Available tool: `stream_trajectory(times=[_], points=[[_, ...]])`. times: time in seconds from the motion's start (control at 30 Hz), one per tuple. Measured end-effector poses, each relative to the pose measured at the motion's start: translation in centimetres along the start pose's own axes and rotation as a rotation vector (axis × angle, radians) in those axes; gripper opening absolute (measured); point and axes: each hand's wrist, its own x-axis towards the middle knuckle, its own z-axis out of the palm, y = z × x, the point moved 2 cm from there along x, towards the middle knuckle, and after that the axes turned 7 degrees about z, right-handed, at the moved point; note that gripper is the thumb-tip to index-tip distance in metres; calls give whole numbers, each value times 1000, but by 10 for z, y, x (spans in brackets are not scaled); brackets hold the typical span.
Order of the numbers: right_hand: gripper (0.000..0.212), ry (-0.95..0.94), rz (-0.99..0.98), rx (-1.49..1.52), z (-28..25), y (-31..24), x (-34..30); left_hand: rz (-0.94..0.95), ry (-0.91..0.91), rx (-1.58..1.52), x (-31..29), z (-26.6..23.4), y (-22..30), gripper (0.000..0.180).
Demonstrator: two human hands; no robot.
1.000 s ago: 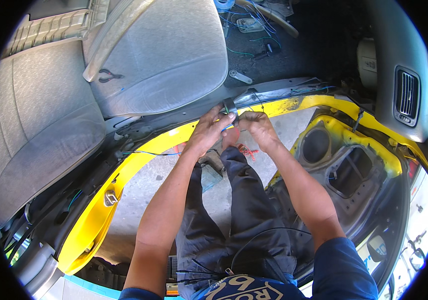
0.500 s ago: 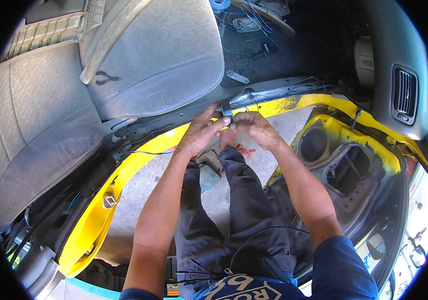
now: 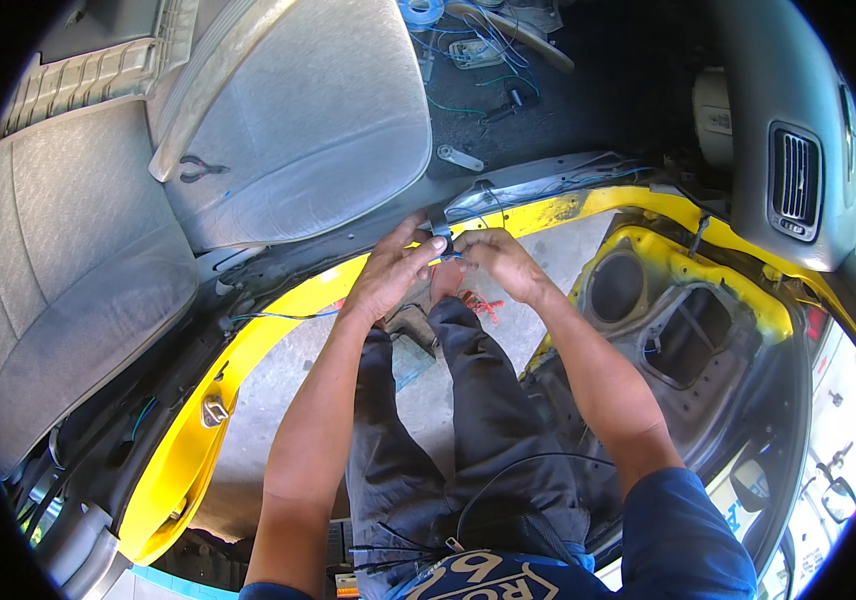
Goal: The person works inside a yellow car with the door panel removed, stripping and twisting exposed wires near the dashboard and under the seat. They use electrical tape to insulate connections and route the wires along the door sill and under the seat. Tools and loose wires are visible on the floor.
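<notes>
Both hands meet just above the yellow door sill (image 3: pixel 568 207) of a vehicle. My left hand (image 3: pixel 394 268) is closed, its thumb and fingers gripping a small dark piece that looks like a roll of black tape (image 3: pixel 437 226). Close beside it my right hand (image 3: pixel 504 262) is pinched at a short bit of blue wire (image 3: pixel 452 256); its fingertips partly hide what they hold. More blue wire (image 3: pixel 288 316) crosses the sill left of my left forearm. Thin blue wires (image 3: pixel 588 181) also lie along the sill at the right.
Pliers (image 3: pixel 202 169) rest on the grey seat (image 3: pixel 298 130). A light-coloured crank handle (image 3: pixel 460 157) lies on the cabin floor, near tangled wires (image 3: pixel 508 50) and a blue spool (image 3: pixel 420 12). The open door (image 3: pixel 683 340) stands right; the dashboard vent (image 3: pixel 795 180) is at far right.
The dark tape-like piece is turned differently between my hands, and blue wire now shows below it. My right fingers have shifted slightly. The whole view has moved a little.
</notes>
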Motion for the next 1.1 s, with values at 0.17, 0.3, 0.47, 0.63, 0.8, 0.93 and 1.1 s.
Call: stream_trajectory(times=[0.17,0.3,0.47,0.63,0.8,0.93,1.1], points=[[17,64,-148,-3,7,-6,-5,-61,32,-23,3,-4,-4,71],[12,172,-134,-170,11,-9,-7,-60,36,-71,5,-1,-7,71],[13,186,-128,-143,11,-8,-5,-49,55,-80,5,1,-10,71],[19,146,-22,44,6,-4,3,-6,-15,-79,4,5,-9,73],[18,57,75,142,-2,-1,7,145,-67,-116,-4,3,-3,66],[17,18,97,133,-6,1,8,157,-104,-230,-3,-2,-2,55],[20,36,61,-19,-4,-7,9,281,-73,185,-1,3,-12,66]])
